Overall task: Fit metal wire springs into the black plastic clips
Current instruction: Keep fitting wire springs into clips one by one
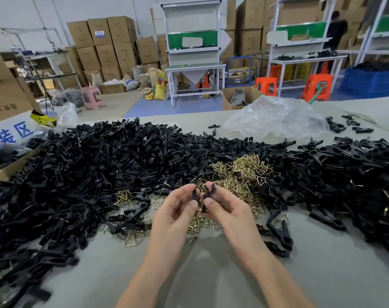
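Observation:
My left hand (178, 210) pinches one black clip half (195, 195) between thumb and fingers. My right hand (228, 207) pinches a second black clip half (209, 193). The two pieces meet between my hands, just above the table. Behind and under them lies a pile of brass-coloured wire springs (240, 174). A huge heap of loose black clip halves (89, 170) covers the left side of the table. Another heap of black clips (349, 174) fills the right side. I cannot tell whether a spring sits between the held pieces.
The grey table (211, 274) has bare surface in front of my arms. Assembled clips (280, 234) lie just right of my right wrist. A crumpled clear plastic bag (275, 116) sits at the back. A cardboard box (9, 161) stands at the left edge.

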Demonstrator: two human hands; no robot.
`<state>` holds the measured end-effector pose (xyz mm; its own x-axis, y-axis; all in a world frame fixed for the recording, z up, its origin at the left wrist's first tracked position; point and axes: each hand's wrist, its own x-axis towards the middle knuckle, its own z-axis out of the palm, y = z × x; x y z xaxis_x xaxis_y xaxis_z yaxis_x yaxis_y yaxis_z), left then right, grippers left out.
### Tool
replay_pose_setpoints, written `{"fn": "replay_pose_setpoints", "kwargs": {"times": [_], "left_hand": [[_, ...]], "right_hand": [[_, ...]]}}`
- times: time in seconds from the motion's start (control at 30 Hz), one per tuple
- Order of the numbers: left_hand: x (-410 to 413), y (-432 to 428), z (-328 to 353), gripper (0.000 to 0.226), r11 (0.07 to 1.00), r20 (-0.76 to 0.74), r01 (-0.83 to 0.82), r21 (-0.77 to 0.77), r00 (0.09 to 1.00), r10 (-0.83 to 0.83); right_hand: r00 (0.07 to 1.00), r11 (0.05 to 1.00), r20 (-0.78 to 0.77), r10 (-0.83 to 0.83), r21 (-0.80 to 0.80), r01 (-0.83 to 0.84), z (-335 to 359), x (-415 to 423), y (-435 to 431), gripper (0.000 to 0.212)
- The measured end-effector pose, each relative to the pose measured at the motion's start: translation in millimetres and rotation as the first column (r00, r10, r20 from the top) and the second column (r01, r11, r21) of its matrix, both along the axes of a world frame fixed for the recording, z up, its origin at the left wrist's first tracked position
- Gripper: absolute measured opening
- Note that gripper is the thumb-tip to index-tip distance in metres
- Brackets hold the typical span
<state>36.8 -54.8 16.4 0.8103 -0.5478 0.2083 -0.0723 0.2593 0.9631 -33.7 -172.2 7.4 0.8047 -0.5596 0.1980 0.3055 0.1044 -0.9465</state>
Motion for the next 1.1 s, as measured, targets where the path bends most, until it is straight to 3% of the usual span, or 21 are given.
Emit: {"fn": "replay_pose_setpoints", "kwargs": {"times": [0.2, 0.43, 0.57, 0.7, 0.93, 1.1], "left_hand": [[0.0, 1.5, 1.1, 0.026, 0.999, -0.015, -0.038, -0.02, 0.999, 0.038], [1.5, 2.8, -0.3, 0.03, 0.997, -0.015, -0.081, 0.007, 0.997, 0.081], [2.3, 2.5, -2.3, 0.048, 1.0, -0.046, -0.013, 0.008, 0.999, 0.013], [1.0, 0.9, -2.1, 0.058, 0.998, 0.06, -0.03, 0.059, 0.998, 0.027], [0.5, 4.4, 1.7, 0.028, 0.974, 0.248, -0.211, 0.088, 0.951, 0.184], [-2.6, 4.2, 3.5, 0.032, 0.975, 0.232, -0.172, 0.138, 0.963, 0.137]], "right_hand": [[0.999, 1.0, -0.039, 0.002, -0.014, -0.003, -3.0, 0.9, -1.8, 0.037], [0.998, 0.999, -0.057, 0.005, -0.041, -0.007, -3.7, 0.3, -1.6, 0.037], [0.999, 0.999, -0.053, 0.003, -0.045, -0.005, -4.1, 0.2, -2.1, 0.037], [0.999, 0.999, -0.04, 0.013, -0.032, -0.014, -3.6, -0.4, -2.7, 0.036], [0.999, 0.999, -0.048, 0.002, -0.04, -0.004, -1.6, 0.3, -0.9, 0.037], [0.998, 0.998, -0.057, 0.006, -0.056, -0.009, -1.7, 0.0, -0.7, 0.038]]}}
